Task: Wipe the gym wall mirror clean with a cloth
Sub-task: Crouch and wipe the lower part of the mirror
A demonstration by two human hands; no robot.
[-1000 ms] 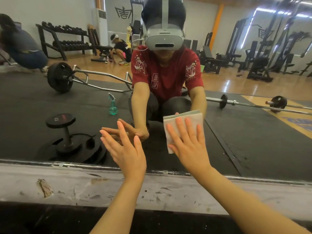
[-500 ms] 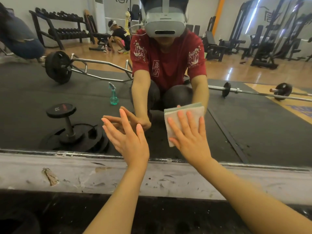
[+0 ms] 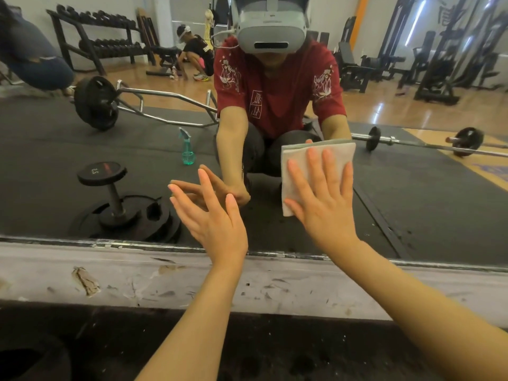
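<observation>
White cloth: folded, flat on mirror.
Right hand: straight fingers pressing cloth.
Left hand: fingers splayed, released, fingertips at glass.

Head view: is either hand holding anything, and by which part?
The right hand presses the folded cloth flat against the mirror, covering its lower right part. The left hand holds nothing.

Dumbbell reflected in mirror, left of hands: top plate carries marking that looks like "2.5", mirror-reversed, beside red stripe. Red shirt in reflection: white vertical characters in box on chest, too small to read; white flower prints on both sleeves. Black shirt of far crouching person: white lettering, illegible.
</observation>
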